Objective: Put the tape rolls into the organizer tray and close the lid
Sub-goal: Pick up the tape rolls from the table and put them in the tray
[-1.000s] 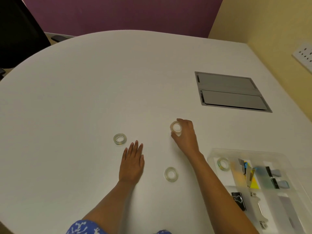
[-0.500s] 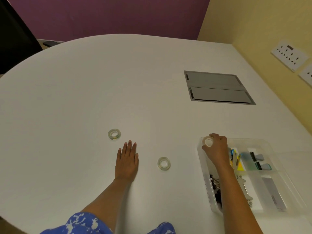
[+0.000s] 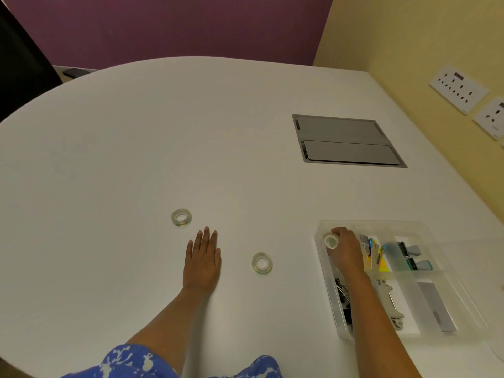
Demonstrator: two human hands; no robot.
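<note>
The clear plastic organizer tray (image 3: pixel 409 223) stands at the right front of the white table, its lid open to the right. My right hand (image 3: pixel 346 248) is inside the tray's far-left compartment, shut on a clear tape roll (image 3: pixel 330 240). Two more clear tape rolls lie flat on the table: one (image 3: pixel 181 217) just beyond my left fingertips, the other (image 3: pixel 261 263) between my two hands. My left hand (image 3: pixel 203 259) rests flat on the table, fingers together, holding nothing.
The tray holds binder clips (image 3: pixel 343 296), coloured sticky notes (image 3: pixel 377 259) and a grey stapler-like tool (image 3: pixel 390 301). A grey cable hatch (image 3: pixel 346 141) is set into the table behind the tray. Wall sockets (image 3: pixel 458 88) are on the yellow wall at right.
My right hand carried the tape roll from the middle of the table to the right and lowered it into the tray's far-left compartment. My left hand stayed flat.
</note>
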